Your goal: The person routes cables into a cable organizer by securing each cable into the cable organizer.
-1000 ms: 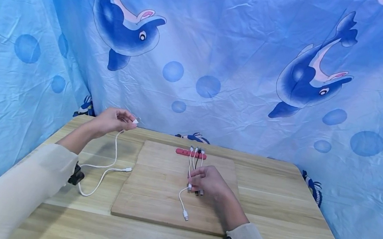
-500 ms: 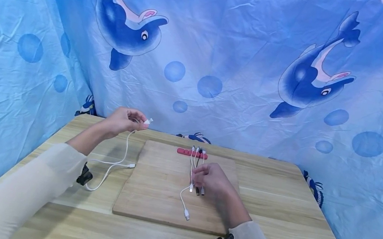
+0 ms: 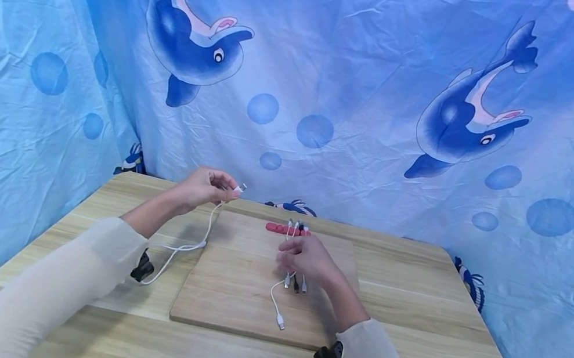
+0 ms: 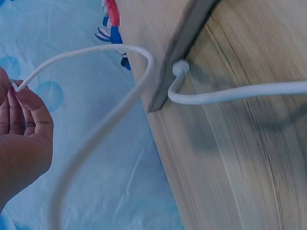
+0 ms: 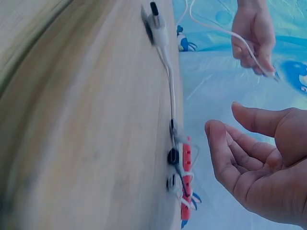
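Note:
My left hand [image 3: 206, 187] is raised over the far left of the table. Between thumb and fingers it pinches the white USB plug [image 3: 241, 188] of a charging cable, metal end pointing out to the right. The white cable [image 3: 211, 220] hangs from the hand and loops down toward the wooden board; its other plug [image 4: 181, 67] is near the board's left edge. My right hand [image 3: 307, 256] hovers above the board, thumb and fingers apart [image 5: 268, 158], holding nothing. Beneath it, several white and black cables run from a red cable clip [image 3: 275, 227], their plugs toward me.
The pale wooden board [image 3: 232, 296] lies on a wood-grain table [image 3: 410, 308]. One white plug [image 3: 280, 321] lies on the board nearest me. A blue dolphin-print cloth [image 3: 369, 94] hangs behind and at both sides of the table.
My left hand has moved right with the USB plug, dragging the cable toward the board. My right hand has let go of the cables on the board and risen slightly.

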Motion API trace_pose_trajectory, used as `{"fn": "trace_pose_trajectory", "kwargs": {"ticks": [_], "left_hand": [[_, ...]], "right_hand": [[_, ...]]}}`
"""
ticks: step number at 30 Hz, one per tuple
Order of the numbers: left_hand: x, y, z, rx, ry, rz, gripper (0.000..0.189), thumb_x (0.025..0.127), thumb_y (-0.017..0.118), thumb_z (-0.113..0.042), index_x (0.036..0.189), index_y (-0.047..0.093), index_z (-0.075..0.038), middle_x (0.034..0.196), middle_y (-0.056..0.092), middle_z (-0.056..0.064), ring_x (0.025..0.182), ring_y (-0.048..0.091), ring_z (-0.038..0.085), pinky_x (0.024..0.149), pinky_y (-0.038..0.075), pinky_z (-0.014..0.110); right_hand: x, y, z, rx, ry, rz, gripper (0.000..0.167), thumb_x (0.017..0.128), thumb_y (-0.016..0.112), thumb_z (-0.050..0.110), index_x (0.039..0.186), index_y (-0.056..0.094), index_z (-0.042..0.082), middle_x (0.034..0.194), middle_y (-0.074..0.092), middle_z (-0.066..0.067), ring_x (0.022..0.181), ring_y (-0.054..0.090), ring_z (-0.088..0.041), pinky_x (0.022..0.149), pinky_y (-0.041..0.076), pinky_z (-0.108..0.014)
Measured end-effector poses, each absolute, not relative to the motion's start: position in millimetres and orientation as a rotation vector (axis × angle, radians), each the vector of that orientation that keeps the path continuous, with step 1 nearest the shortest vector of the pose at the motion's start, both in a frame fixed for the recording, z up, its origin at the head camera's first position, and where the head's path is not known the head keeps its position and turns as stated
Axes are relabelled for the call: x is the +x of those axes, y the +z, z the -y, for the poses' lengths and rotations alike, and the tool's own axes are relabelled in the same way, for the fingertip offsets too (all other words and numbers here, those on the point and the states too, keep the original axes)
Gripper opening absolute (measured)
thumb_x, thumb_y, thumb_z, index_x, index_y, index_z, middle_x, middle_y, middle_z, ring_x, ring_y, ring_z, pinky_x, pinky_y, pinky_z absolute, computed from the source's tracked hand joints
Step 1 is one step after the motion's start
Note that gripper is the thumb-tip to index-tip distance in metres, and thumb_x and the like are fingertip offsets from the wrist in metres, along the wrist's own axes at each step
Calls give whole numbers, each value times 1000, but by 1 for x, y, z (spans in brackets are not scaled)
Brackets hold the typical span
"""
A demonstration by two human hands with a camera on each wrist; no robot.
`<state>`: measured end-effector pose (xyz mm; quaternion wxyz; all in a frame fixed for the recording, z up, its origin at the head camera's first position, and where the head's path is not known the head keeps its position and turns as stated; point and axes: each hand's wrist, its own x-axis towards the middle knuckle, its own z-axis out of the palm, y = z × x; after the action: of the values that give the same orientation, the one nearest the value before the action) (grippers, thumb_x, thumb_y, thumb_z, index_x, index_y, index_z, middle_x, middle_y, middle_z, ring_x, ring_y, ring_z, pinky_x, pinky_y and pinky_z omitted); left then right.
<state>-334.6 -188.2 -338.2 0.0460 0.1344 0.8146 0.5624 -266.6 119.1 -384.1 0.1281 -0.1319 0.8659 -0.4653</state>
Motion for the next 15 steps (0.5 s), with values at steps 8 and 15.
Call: {"fn": "trace_pose_trajectory", "kwargs": {"ticks": [8,15], "left_hand": [[-333,-341,169,408,1817,-2420,21,91,78,-10,106,69,0,90,67,5,83,63,21,70,57,30],[-332,-344,153,393,1899,-2323,19,93,77,-11,106,68,-3,91,67,2,83,63,16,74,58,30]], "right_hand": [[-265,-381,-98,-442,-1299,-2550,21,95,74,13,112,74,1,91,72,-2,80,68,-18,72,58,-34],[-266,-384,-81,-503,-1354,-2530,21,95,74,13,112,74,0,93,73,-3,82,67,-14,73,58,-28]]}}
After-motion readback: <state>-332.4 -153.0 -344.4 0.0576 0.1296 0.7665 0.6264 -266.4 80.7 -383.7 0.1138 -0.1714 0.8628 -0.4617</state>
